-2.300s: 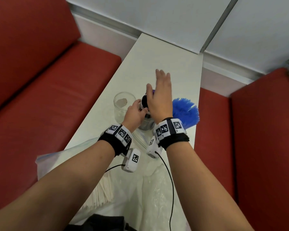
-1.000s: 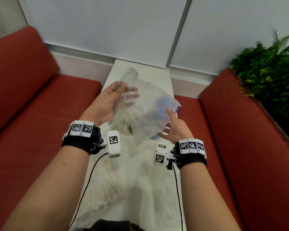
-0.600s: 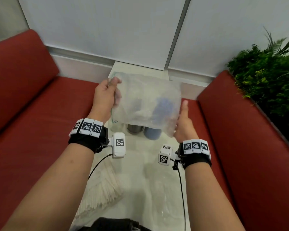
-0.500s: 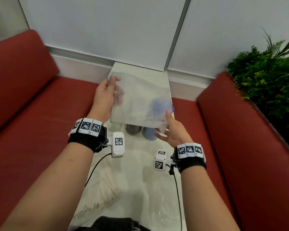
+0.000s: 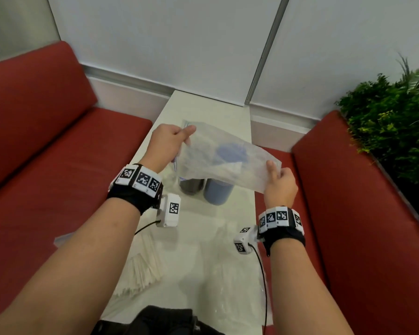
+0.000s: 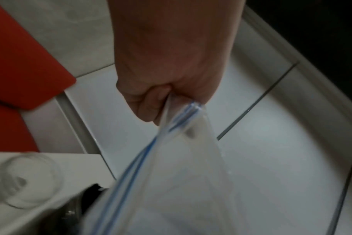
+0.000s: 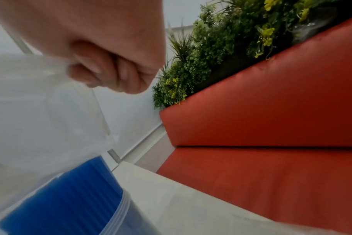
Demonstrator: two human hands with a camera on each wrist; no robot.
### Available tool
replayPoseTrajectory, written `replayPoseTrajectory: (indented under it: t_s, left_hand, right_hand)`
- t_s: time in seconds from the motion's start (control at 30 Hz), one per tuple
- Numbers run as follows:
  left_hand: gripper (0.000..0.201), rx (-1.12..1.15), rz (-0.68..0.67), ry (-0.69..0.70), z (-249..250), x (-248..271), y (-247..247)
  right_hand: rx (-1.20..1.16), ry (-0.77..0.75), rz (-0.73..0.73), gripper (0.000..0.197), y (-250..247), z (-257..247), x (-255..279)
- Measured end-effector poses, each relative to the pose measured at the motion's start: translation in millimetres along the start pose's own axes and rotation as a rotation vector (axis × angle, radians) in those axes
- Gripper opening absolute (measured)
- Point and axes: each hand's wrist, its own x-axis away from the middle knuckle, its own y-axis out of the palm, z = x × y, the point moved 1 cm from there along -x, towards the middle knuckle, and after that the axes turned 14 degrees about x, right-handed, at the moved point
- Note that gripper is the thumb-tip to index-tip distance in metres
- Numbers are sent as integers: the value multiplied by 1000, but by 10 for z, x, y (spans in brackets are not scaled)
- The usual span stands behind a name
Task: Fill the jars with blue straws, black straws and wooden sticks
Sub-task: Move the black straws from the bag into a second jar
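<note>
An empty clear zip bag (image 5: 228, 163) is stretched between both hands above the jars. My left hand (image 5: 182, 136) pinches its blue zip corner (image 6: 189, 111). My right hand (image 5: 273, 170) grips the opposite edge, fingers curled (image 7: 110, 76). Under the bag stand a jar of black straws (image 5: 191, 187) and a jar of blue straws (image 5: 218, 193), the blue straws (image 7: 66, 195) packed upright. An empty glass jar (image 6: 24, 179) stands left of the black one. Wooden sticks (image 5: 140, 269) lie in a bag at the near left of the white table (image 5: 203, 110).
A second crumpled clear bag (image 5: 240, 274) lies on the table near my right forearm. Red bench seats (image 5: 58, 165) flank the narrow table on both sides. A green plant (image 5: 392, 131) stands behind the right bench. A white wall closes off the far end.
The hands left the black-straw jar and lifted the clear bag. In the last half second the bag dropped flatter and my right hand moved right, taking hold of its edge.
</note>
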Motion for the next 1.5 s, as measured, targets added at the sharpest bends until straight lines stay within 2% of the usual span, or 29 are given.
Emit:
replayPoseTrajectory:
  t_s: [0.07, 0.13, 0.17, 0.23, 0.3, 0.33, 0.37, 0.4, 0.47, 0.53, 0.57, 0.6, 0.63, 0.7, 0.77, 0.87, 0.93, 1.03, 1.1, 1.17, 1.2, 1.23, 1.3, 1.33, 1.37, 1.4, 1.43, 1.47, 1.5]
  left_hand:
    - [47, 4, 31, 16, 173, -30, 141]
    - [47, 17, 49, -7, 324, -74, 251]
    - [46, 26, 40, -26, 401, -87, 298]
    - [42, 65, -24, -70, 559, -97, 393]
    - [40, 66, -120, -105, 710, -71, 490]
    - [40, 91, -149, -101, 777, -47, 500]
    - [42, 158, -173, -88, 839, -14, 472]
    - [45, 232, -215, -68, 888, 20, 422]
    - [51, 224, -381, -1, 892, 85, 289]
    - [60, 44, -551, -1, 788, 194, 232]
    - [70, -56, -568, -2, 737, 264, 248]
    - [76, -150, -545, 36, 674, 315, 291]
    - [73, -228, -502, 102, 623, 360, 343]
    - [45, -279, -379, 243, 559, 422, 433]
    - [20, -165, -228, 291, 536, 429, 433]
    - [6, -37, -92, 262, 526, 365, 308]
    - [20, -112, -92, 252, 529, 335, 242]
    - [57, -298, -40, 298, 533, 337, 233]
    - [69, -342, 124, 360, 534, 326, 230]
    - [70, -141, 289, 359, 490, 287, 232]
    - [68, -12, 271, 301, 443, 265, 234]
    - [70, 86, 167, 198, 378, 261, 243]
    - [83, 258, -201, -145, 196, 344, 283]
    - [79, 359, -379, -295, 98, 421, 319]
    - [70, 427, -510, -363, 22, 501, 362]
    - [59, 441, -576, -367, -40, 565, 409]
    - [49, 422, -578, -337, -87, 610, 459]
    - [41, 401, -526, -297, -115, 629, 499]
    - [37, 397, -434, -262, -119, 634, 514]
  right_hand:
    - [31, -6, 125, 56, -99, -36, 1]
    - [-64, -222, 225, 61, -184, -118, 15]
    - [-146, -391, 195, 61, -203, -214, 61]
    - [-194, -703, 16, 75, -126, -439, 241]
    - [54, -892, -73, 90, 33, -607, 398]
    - [151, -913, -86, 85, 85, -651, 418]
    - [172, -901, -86, 68, 91, -669, 392]
    - [89, -851, -110, 46, 64, -663, 337]
    - [-216, -669, -285, 7, -36, -604, 185]
    - [-397, -528, -385, 19, -154, -586, 40]
    - [-426, -499, -416, 23, -189, -595, -14]
    - [-421, -496, -428, 26, -218, -617, -37]
    - [-402, -506, -417, 28, -226, -642, -42]
    - [-338, -507, -350, 37, -219, -646, -61]
    - [-252, -509, -299, 51, -221, -561, -92]
    - [-213, -510, -336, 56, -270, -360, -164]
    - [-242, -505, -405, 48, -309, -253, -194]
    - [-289, -505, -483, 36, -360, -126, -237]
    - [-332, -498, -512, 35, -373, -46, -244]
    - [-435, -458, -467, 36, -394, 23, -230]
    - [-511, -426, -426, 36, -407, 48, -222]
    - [-589, -399, -391, 36, -418, 63, -215]
    - [-704, -365, -358, 32, -410, 60, -190]
    - [-727, -352, -340, 30, -397, 48, -177]
    - [-738, -347, -317, 28, -384, 37, -164]
    - [-747, -339, -309, 24, -371, 31, -148]
    - [-752, -329, -334, 18, -355, 40, -147]
    - [-753, -323, -403, 11, -343, 68, -148]
    - [-740, -316, -509, 19, -329, 115, -157]
